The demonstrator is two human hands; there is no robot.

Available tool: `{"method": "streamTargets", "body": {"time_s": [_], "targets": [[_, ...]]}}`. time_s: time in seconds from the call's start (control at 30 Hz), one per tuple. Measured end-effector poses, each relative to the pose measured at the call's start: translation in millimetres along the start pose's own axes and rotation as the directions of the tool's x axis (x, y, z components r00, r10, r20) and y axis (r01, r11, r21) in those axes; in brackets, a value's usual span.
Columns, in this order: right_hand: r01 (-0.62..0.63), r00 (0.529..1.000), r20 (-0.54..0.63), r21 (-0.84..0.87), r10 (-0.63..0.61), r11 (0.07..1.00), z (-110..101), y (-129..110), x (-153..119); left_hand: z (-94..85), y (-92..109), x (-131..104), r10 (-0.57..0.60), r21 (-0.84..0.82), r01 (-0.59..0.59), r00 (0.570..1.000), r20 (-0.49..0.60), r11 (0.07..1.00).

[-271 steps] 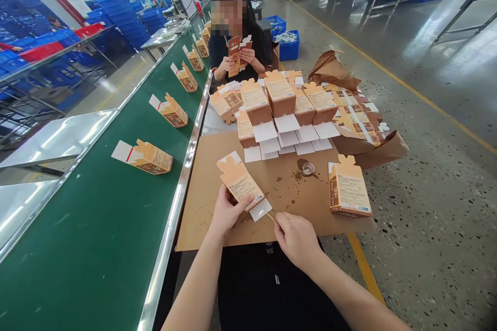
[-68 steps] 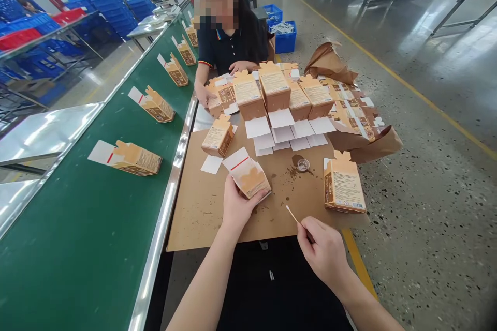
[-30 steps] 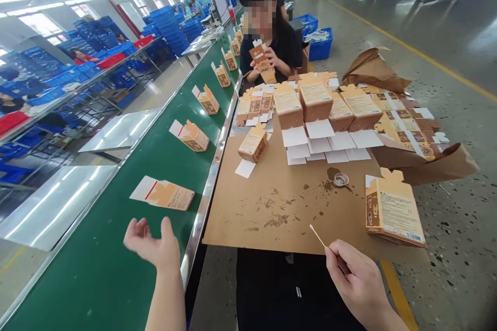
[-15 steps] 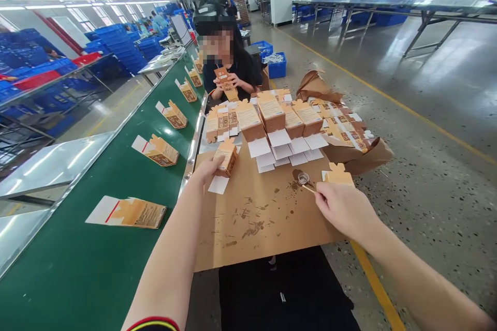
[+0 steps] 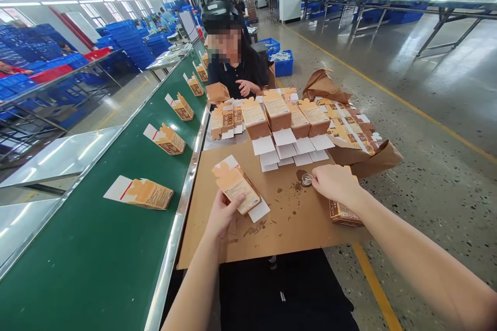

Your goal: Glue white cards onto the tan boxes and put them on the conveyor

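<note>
My left hand (image 5: 222,213) grips an orange carton box (image 5: 235,188) by its lower end and holds it tilted just above the brown cardboard sheet (image 5: 272,240), its white flap open at the bottom right. My right hand (image 5: 334,183) is pinched shut on a thin stick, which is mostly hidden. The fingertips sit at a small round cap (image 5: 306,179) in a brown stain. Another orange box (image 5: 344,213) lies flat partly under my right wrist.
Rows of upright boxes (image 5: 277,111) with white flaps stand at the sheet's far end. Flat cartons lie on brown wrapping paper (image 5: 368,158) to the right. A green conveyor belt (image 5: 89,258) on the left carries boxes (image 5: 149,193). A co-worker (image 5: 233,70) sits opposite.
My left hand took the loose box from the sheet's far left and pulled it toward me. My right hand brought the stick to the small cap.
</note>
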State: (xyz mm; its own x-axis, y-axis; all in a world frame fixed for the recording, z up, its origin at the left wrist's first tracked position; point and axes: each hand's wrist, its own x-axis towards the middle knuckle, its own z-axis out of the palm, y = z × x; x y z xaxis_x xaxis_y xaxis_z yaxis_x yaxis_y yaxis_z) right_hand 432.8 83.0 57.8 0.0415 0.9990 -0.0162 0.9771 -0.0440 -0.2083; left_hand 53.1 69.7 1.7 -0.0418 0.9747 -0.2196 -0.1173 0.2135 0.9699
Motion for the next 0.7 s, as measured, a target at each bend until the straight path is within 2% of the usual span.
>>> {"method": "streamTargets", "body": {"time_s": [0.07, 0.13, 0.2, 0.3, 0.4, 0.47, 0.57, 0.7], "targets": [[-0.006, 0.999, 0.031, 0.005, 0.006, 1.000, -4.2, -0.2, -19.2, 10.0, -8.3, -2.5, -0.009, 0.018, 0.009, 1.000, 0.003, 1.000], [0.013, 0.998, 0.054, 0.057, -0.016, 0.998, 0.6, -10.6, -47.4, 13.9, -12.4, -3.1, -0.018, 0.033, 0.018, 1.000, -0.003, 0.999], [0.082, 0.995, 0.039, 0.183, -0.090, 0.980, 18.0, -32.8, -77.9, 14.6, -13.9, -3.0, -0.016, 0.041, 0.016, 1.000, -0.007, 0.999], [0.204, 0.976, 0.013, 0.300, -0.218, 0.932, 59.6, -77.3, -110.3, 15.2, -14.8, -2.5, -0.008, 0.043, 0.009, 1.000, -0.017, 0.999], [0.230, 0.968, 0.025, 0.314, -0.250, 0.921, 97.1, -111.4, -117.5, 16.2, -16.8, -3.0, -0.005, 0.053, 0.007, 0.999, -0.043, 0.999], [0.231, 0.968, 0.024, 0.317, -0.251, 0.920, 111.7, -121.0, -113.4, 16.4, -18.8, -3.8, -0.007, 0.062, 0.010, 0.999, -0.053, 0.998], [0.228, 0.970, 0.007, 0.322, -0.243, 0.919, 120.1, -119.5, -106.2, 16.5, -21.3, -4.9, 0.007, 0.062, -0.004, 0.998, -0.057, 0.998], [0.216, 0.975, -0.032, 0.340, -0.218, 0.915, 117.9, -102.7, -110.1, 18.0, -23.0, -10.9, 0.036, 0.090, -0.031, 0.998, -0.052, 0.995]]}}
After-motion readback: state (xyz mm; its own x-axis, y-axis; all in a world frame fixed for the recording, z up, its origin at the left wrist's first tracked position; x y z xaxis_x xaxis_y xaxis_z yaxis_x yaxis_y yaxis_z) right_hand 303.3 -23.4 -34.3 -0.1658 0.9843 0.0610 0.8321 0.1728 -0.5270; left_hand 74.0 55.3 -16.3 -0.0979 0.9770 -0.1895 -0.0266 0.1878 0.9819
